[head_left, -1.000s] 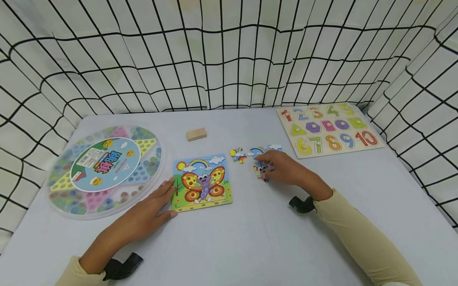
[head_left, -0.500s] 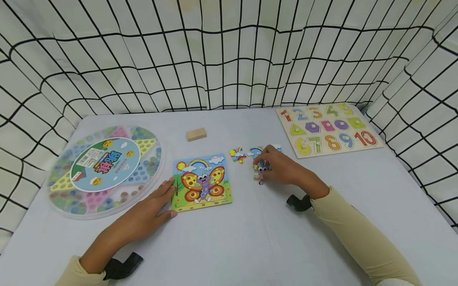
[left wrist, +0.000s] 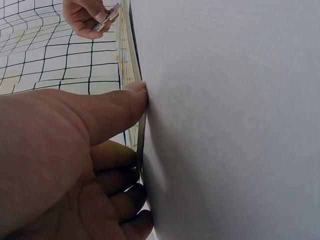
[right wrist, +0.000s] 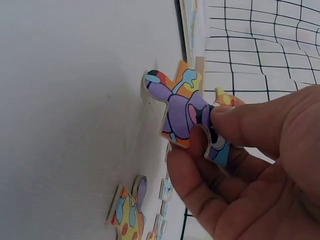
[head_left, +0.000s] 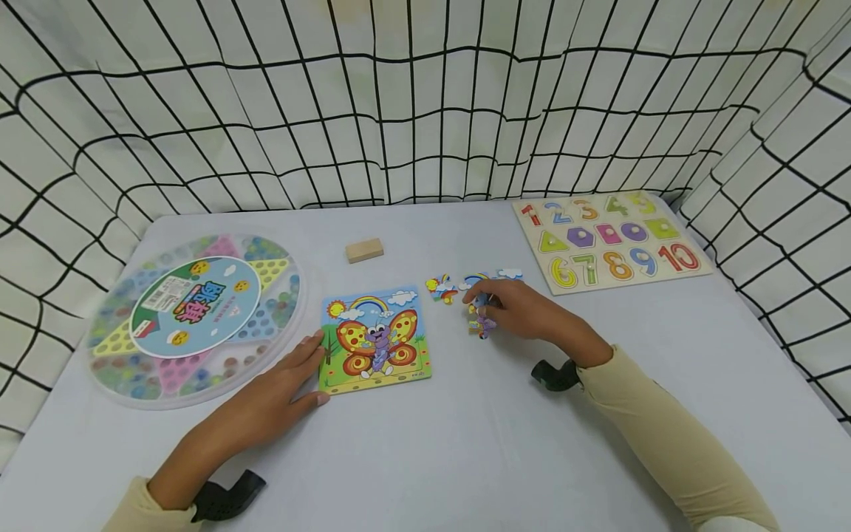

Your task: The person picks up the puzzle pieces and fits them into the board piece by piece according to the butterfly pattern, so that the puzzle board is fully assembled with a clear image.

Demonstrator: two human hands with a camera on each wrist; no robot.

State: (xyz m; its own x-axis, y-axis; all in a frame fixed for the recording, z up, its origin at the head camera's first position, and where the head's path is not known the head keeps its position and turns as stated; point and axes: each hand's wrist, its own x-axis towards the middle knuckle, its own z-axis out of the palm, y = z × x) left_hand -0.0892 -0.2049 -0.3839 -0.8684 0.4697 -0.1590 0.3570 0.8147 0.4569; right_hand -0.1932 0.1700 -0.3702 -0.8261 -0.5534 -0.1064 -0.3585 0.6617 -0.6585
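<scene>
My right hand (head_left: 525, 309) pinches a purple and orange jigsaw piece (right wrist: 180, 115) between thumb and fingers, right of the butterfly puzzle. In the right wrist view the piece's printed side shows, tilted, with the thumb over its upper edge. Another loose jigsaw piece (right wrist: 129, 215), yellow with red spots, lies on the table close by. My left hand (head_left: 272, 399) lies at the left side of the square butterfly puzzle (head_left: 379, 340), fingertips along its edge and thumb at its near corner. Beyond the right hand lie a sun piece (head_left: 440, 288) and a rainbow piece (head_left: 475, 279), partly covered by the fingers.
A round marble board game (head_left: 193, 321) fills the left side of the table. At the back stands a small wooden block (head_left: 365, 250). A number and shape board (head_left: 612, 242) lies at the back right. Black netting (head_left: 412, 118) encloses the white table (head_left: 465, 451).
My right hand has shifted slightly left, and the pinched jigsaw piece has turned in its fingers. My left hand and the butterfly puzzle stay where they were.
</scene>
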